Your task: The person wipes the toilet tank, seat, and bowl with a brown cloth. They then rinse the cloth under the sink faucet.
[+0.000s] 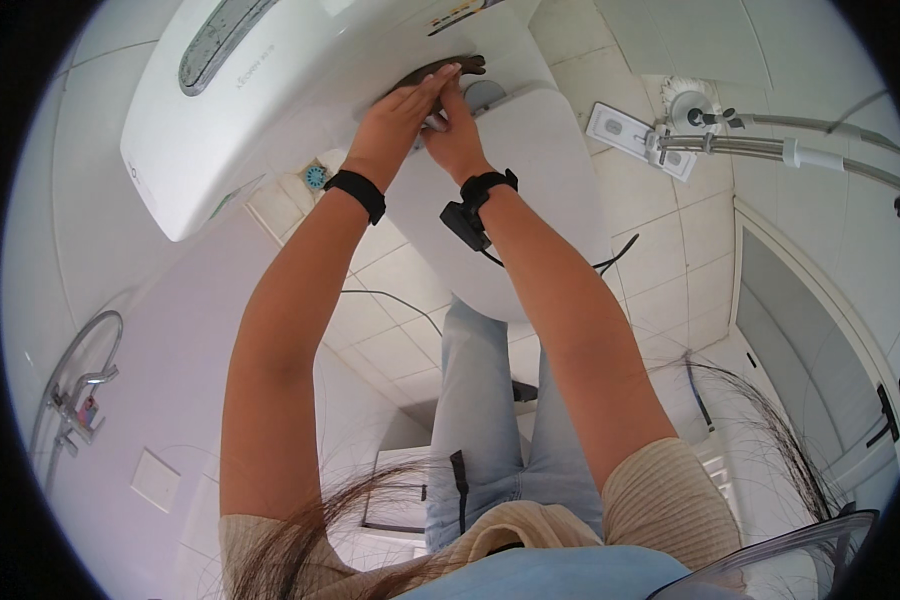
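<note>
My left hand (399, 112) and my right hand (456, 135) meet at the top middle, with fingertips together. Just beyond them lies a dark brown object (468, 64) with rounded, finger-like ends; its kind is unclear. My fingers overlap its near edge, and whether they grip it cannot be told. A small grey, shiny piece (439, 121) shows between my hands. Below them is the closed white toilet lid (525, 172), with a round grey part (484, 94) by its hinge. Black bands circle both my wrists; the right one carries a black box (463, 225) with a cable.
A white appliance housing (270, 82) fills the upper left. To the right, a flat mop head (615, 127) and a round white brush (690, 112) with metal poles stand on the tiled floor. A chrome shower mixer (79, 412) is at left, a grey door (802, 337) at right.
</note>
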Action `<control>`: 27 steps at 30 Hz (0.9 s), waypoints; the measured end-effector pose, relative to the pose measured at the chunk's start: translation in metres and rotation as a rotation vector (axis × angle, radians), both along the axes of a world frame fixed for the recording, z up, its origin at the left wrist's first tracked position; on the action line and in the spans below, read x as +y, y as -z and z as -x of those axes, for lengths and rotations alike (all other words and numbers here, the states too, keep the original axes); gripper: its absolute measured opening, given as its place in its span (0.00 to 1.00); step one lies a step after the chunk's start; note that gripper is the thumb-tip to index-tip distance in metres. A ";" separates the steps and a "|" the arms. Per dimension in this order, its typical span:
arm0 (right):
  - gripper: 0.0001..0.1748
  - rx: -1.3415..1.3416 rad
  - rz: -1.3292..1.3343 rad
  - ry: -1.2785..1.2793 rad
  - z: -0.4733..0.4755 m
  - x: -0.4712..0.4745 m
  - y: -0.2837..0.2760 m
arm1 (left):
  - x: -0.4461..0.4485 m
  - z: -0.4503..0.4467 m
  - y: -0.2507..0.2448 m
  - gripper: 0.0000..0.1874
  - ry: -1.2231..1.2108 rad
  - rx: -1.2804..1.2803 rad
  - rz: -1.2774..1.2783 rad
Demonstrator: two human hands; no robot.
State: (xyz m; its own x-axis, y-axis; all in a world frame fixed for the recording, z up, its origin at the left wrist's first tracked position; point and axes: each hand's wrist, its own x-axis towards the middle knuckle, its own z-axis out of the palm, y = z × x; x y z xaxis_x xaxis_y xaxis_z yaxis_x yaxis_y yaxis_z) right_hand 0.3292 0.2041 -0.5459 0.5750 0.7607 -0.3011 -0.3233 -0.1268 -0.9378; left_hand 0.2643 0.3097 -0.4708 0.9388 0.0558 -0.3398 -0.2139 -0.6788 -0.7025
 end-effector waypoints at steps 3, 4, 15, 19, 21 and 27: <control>0.58 0.002 0.017 -0.033 0.004 0.002 0.004 | 0.002 0.005 0.002 0.41 0.035 -0.028 -0.042; 0.59 -0.007 0.030 -0.031 0.007 0.002 0.006 | 0.004 0.008 0.002 0.41 0.054 -0.020 -0.064; 0.55 0.136 0.118 -0.055 0.024 0.003 -0.013 | 0.012 0.029 0.000 0.38 0.059 -0.010 0.076; 0.55 0.200 0.098 -0.051 0.030 0.004 -0.011 | 0.015 0.037 0.002 0.38 0.022 0.009 0.123; 0.54 0.236 0.132 -0.043 0.032 0.005 -0.008 | 0.016 0.040 0.004 0.38 0.046 0.049 0.064; 0.37 0.667 -0.073 0.179 0.038 0.008 -0.006 | 0.018 0.055 0.004 0.35 0.019 0.072 0.087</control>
State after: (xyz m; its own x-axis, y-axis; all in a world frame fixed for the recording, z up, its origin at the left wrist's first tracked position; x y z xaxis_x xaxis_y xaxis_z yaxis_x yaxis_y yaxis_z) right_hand 0.2907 0.2120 -0.5397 0.4031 0.7033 -0.5855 -0.8437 0.0378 -0.5355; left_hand 0.2088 0.3282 -0.4743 0.9124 0.0054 -0.4094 -0.2753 -0.7320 -0.6232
